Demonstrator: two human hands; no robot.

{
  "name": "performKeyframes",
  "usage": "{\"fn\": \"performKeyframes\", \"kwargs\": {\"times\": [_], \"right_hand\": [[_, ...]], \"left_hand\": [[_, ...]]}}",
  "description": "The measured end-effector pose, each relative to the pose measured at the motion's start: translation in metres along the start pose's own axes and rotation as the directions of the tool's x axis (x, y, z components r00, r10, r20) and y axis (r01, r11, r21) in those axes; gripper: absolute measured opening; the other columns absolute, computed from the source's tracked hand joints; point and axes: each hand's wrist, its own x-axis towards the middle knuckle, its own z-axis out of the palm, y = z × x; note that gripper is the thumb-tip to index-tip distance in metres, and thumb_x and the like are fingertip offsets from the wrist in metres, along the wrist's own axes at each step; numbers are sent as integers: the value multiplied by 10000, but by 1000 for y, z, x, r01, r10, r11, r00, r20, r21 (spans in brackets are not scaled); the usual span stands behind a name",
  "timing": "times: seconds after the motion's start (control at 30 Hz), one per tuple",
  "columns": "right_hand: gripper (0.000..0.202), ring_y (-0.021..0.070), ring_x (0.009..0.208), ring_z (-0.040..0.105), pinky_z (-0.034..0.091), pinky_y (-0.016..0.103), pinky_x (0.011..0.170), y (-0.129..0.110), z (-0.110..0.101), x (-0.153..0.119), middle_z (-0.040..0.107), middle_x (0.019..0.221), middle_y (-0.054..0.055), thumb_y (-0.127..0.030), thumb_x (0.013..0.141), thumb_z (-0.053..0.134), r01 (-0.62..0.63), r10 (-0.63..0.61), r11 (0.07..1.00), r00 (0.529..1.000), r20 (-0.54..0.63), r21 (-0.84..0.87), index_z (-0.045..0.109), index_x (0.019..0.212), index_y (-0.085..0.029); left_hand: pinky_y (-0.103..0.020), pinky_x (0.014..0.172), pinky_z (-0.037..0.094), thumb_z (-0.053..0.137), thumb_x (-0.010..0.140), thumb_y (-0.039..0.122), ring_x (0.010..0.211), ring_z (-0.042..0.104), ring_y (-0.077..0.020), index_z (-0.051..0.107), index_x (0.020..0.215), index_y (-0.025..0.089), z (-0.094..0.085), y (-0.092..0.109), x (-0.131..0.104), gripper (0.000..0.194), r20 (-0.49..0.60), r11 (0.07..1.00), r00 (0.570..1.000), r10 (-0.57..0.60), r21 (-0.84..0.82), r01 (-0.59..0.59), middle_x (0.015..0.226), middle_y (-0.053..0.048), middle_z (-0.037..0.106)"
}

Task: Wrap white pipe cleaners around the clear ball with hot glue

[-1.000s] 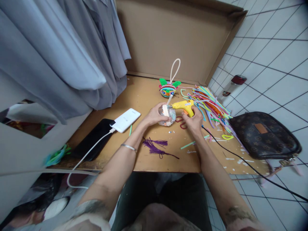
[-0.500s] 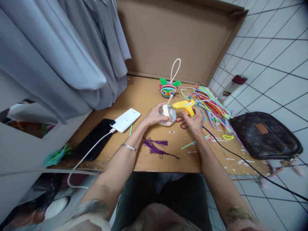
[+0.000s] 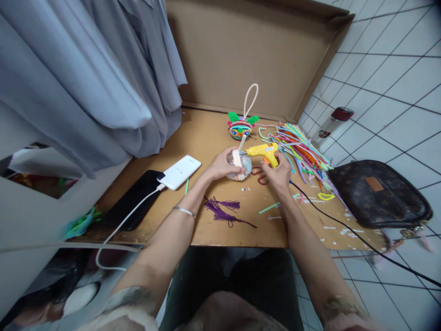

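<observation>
Green-blue strands: at the tabletop's left edge, blurred, their single pieces hard to make out.
Black slab: flat on the tabletop, crossed by a white cable; what it is cannot be told.
White device: just beside the slab's upper end, the cable's plug meeting its near end; the marking is too small to read.
Left hand: fingers curved part-way open around the left side of the ball, thumb across its front; the fingers behind it are partly hidden.
Clear ball: gripped in the left hand near the middle of the tabletop, wrapped with a pale band; its left side is covered by the hand, and its contents are hard to make out.
Purple tassels: lying nearer the body, below the ball.
Animal-head ornament: beyond the ball, green ears out, white loop upright.
Yellow glue gun: nozzle pointing left at the ball's upper right; whether the tip touches is too small to tell.
Right hand: fingers closed around the gun's handle, by the orange trigger; some fingertips are hidden behind the handle.
Fuzzy stems: heaped to the right of the gun, many overlapping.
Brown bag: at the far right, its patterned front showing.
</observation>
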Motion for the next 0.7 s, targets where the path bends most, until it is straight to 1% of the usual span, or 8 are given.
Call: {"fn": "performKeyframes", "kwargs": {"times": [0.07, 0.2, 0.27, 0.4, 0.5, 0.57, 0.63, 0.7], "right_hand": [[250, 185, 716, 669, 521, 278, 613, -1, 0, 0, 668, 752, 12, -422, 705, 642, -4, 4, 1000, 1000, 8, 11, 577, 838, -220], [252, 199, 766, 668, 540, 314, 694, 1, -1, 2, 682, 779, 12, -410, 686, 640, 10, -10, 1000, 1000, 11, -22, 578, 846, -226], [249, 198, 754, 663, 535, 312, 688, 2, -1, 2, 676, 769, 11, -407, 681, 644, 10, -9, 1000, 1000, 13, -28, 576, 838, -226], [240, 187, 695, 654, 510, 284, 619, -3, -2, -1, 658, 732, 8, -420, 697, 629, -11, 11, 1000, 1000, 17, 6, 572, 827, -226], [248, 191, 705, 657, 515, 294, 636, -5, -2, -2, 670, 749, 13, -430, 710, 621, -6, 5, 1000, 1000, 15, 25, 587, 844, -224], [265, 199, 731, 659, 522, 309, 673, -2, -1, 1, 686, 777, 21, -435, 699, 635, -8, 8, 1000, 1000, 13, 8, 599, 849, -220], [293, 209, 745, 659, 521, 323, 699, 6, -1, 5, 705, 811, 40, -442, 692, 648, -64, 63, 997, 998, -4, -44, 622, 868, -209], [348, 229, 758, 665, 516, 338, 705, 16, -1, 9, 723, 847, 71, -473, 706, 647, -159, 158, 977, 987, -19, -138, 654, 914, -193]], "left_hand": [[-340, 889, 490, 850, 523, 287, 907, 607, -190, 578, 1244, 184, 0, -1, 0, 777, -4, 1000, 1000, 4, 3, -4, 1039, -57, 661], [-343, 895, 491, 856, 520, 297, 925, 609, -197, 582, 1247, 185, -1, 0, 0, 786, -10, 1000, 1000, 4, 29, -4, 1058, -60, 661], [-341, 897, 492, 853, 525, 295, 931, 610, -199, 583, 1252, 183, -1, 0, -1, 783, -11, 999, 1000, 3, 37, -2, 1061, -59, 663], [-328, 891, 489, 850, 523, 291, 921, 609, -191, 575, 1257, 177, 0, 2, -1, 792, -6, 1000, 1000, -7, 23, 7, 1038, -52, 662], [-324, 881, 485, 849, 522, 302, 904, 603, -186, 572, 1249, 176, 0, 2, -1, 787, 0, 1000, 1000, -1, 12, 1, 1023, -49, 657], [-330, 886, 484, 845, 524, 302, 906, 602, -189, 569, 1252, 181, 0, 2, -1, 788, -3, 1000, 1000, -3, 18, 3, 1025, -47, 654], [-342, 902, 485, 844, 519, 288, 928, 604, -198, 563, 1262, 182, 0, 2, -1, 802, -13, 999, 1000, -19, 31, 19, 1040, -51, 651], [-353, 927, 486, 844, 510, 264, 973, 606, -213, 562, 1267, 175, 0, 2, 0, 813, -38, 999, 999, -29, 39, 30, 1070, -67, 649]]}}
